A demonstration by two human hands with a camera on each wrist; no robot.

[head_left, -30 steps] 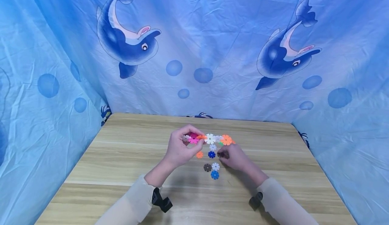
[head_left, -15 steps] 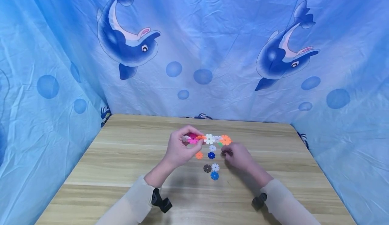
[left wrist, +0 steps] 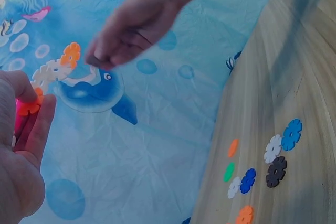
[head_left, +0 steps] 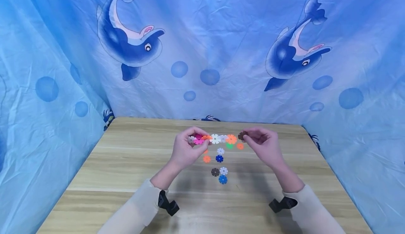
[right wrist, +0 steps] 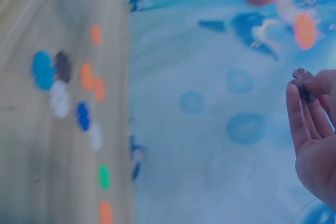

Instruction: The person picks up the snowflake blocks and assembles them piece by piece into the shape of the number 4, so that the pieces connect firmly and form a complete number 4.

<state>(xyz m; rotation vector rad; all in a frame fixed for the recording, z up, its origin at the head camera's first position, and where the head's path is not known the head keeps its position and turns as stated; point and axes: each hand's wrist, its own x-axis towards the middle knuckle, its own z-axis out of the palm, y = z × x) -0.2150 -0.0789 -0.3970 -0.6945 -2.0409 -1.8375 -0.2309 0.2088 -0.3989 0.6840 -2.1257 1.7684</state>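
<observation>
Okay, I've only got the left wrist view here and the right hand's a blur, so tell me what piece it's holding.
Observer: The right wrist view shows a brown snowflake disc pinched between the thumb and fingers of the right hand.
Operator: My view cuts off the table by an orange disc. Anything farther along?
Observer: Yes, in the right wrist view a lone orange disc lies apart from a close orange pair.
Operator: Anything on the left sleeve? It's outside my frame.
Observer: Yes, the head view shows a black device at its cuff.
</observation>
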